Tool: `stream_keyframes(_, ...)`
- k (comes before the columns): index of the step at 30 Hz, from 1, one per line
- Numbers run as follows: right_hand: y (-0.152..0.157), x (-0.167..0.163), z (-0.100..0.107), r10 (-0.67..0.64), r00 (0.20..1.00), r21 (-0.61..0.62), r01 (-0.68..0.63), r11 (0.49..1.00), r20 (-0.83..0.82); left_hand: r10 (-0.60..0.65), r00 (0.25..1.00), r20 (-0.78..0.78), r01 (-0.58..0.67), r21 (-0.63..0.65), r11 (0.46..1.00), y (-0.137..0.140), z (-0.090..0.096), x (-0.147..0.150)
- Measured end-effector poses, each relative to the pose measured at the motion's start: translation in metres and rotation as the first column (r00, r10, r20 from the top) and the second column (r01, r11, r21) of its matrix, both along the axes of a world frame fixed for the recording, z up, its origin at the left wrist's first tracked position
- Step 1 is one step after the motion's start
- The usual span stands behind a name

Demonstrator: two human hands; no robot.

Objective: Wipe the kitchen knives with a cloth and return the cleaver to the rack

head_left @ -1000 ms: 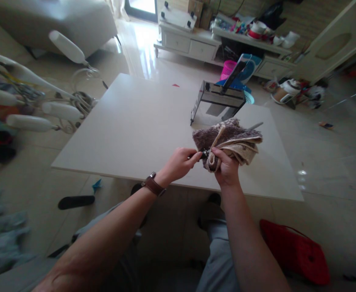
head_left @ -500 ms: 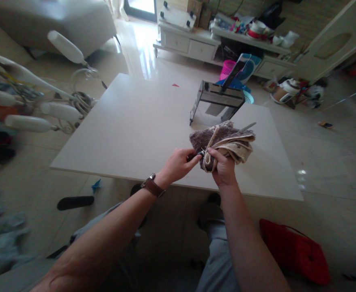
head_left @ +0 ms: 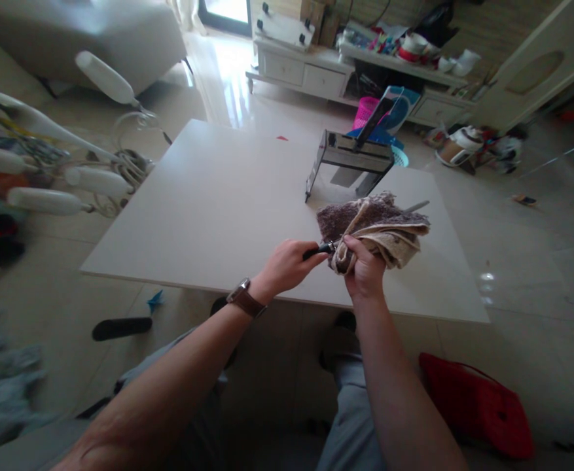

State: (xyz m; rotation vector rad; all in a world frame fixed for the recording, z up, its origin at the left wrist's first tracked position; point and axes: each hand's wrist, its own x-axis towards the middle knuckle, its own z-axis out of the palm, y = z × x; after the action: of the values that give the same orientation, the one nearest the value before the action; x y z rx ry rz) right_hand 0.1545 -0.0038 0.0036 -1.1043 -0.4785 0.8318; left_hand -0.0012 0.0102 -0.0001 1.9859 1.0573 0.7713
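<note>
My left hand [head_left: 291, 265] is closed round the black handle of a knife [head_left: 322, 250]. The knife's grey tip sticks out past the far right side of a folded brown and beige towel [head_left: 389, 229], which hides most of the blade. My right hand [head_left: 365, 268] grips the towel from below with the thumb on top, pressing it round the blade. Behind the towel, on the white table, stands a grey and black knife rack [head_left: 355, 154] with a black handle rising from its top and a flat blade showing underneath.
The white table [head_left: 208, 209] spreads out in front of me. White lamp arms [head_left: 105, 78] and coiled cables lie at the left. On the floor at the right is a red bag [head_left: 473, 405]. A pink basket [head_left: 365, 112] stands beyond the table, before a white cabinet [head_left: 291, 69].
The towel and my right hand have shifted a little to the right, along with the knife tip. More of the black handle now shows between my left hand and the towel.
</note>
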Motion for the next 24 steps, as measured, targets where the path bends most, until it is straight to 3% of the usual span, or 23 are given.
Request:
stream_keyframes(3,0.000,0.003,0.000,-0.013,1.000,-0.001,0.013,1.000,-0.003,0.002,1.000,0.030,-0.003,0.007,1.000,0.000,-0.001,0.002)
stream_keyframes(6,-0.002,0.002,0.002,0.057,0.998,-0.016,-0.058,0.998,-0.022,0.007,0.998,0.063,-0.006,-0.015,1.000,-0.001,-0.002,0.003)
stream_keyframes(9,-0.006,0.000,0.004,0.180,0.982,-0.068,-0.184,0.981,-0.058,-0.001,0.992,0.127,0.017,-0.129,0.992,-0.003,-0.003,0.004)
stream_keyframes(13,-0.010,-0.001,0.004,0.306,0.949,-0.136,-0.315,0.939,-0.083,0.033,0.971,0.238,0.050,-0.336,0.940,-0.005,-0.006,0.006)
stream_keyframes(19,-0.009,-0.002,0.000,0.273,0.960,-0.133,-0.278,0.951,-0.053,0.036,0.914,0.403,0.205,-0.537,0.818,-0.002,-0.009,0.002)
stream_keyframes(24,-0.004,0.000,0.005,0.135,0.991,-0.021,-0.135,0.991,0.003,0.003,0.894,0.449,0.297,-0.597,0.745,0.005,-0.004,-0.004)
